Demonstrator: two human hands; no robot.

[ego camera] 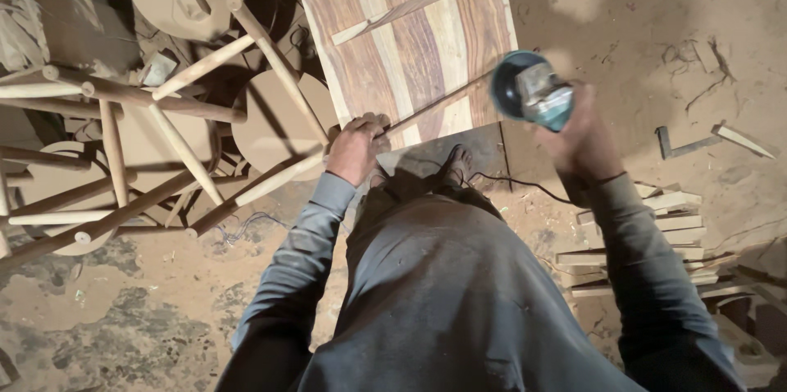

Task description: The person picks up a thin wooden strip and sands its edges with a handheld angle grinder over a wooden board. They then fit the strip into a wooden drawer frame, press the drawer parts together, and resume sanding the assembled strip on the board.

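Looking down from my head camera: my left hand (356, 148) is pressed on the near edge of the striped wooden panel (410, 39), fingers curled over that edge, gripping it. My right hand (580, 139) is lifted just off the panel's near right corner, closed around a teal angle grinder (531, 93), its disc end facing up toward me, a bit blurred. A thin wooden strip (410, 6) lies diagonally across the panel's far half. The grinder's black cord (516, 185) trails over the dusty floor (123, 318) by my foot (456, 166). Left of the panel, a stack of unfinished stool frames (164, 129). At right, a pile of wood offcuts (656, 236).
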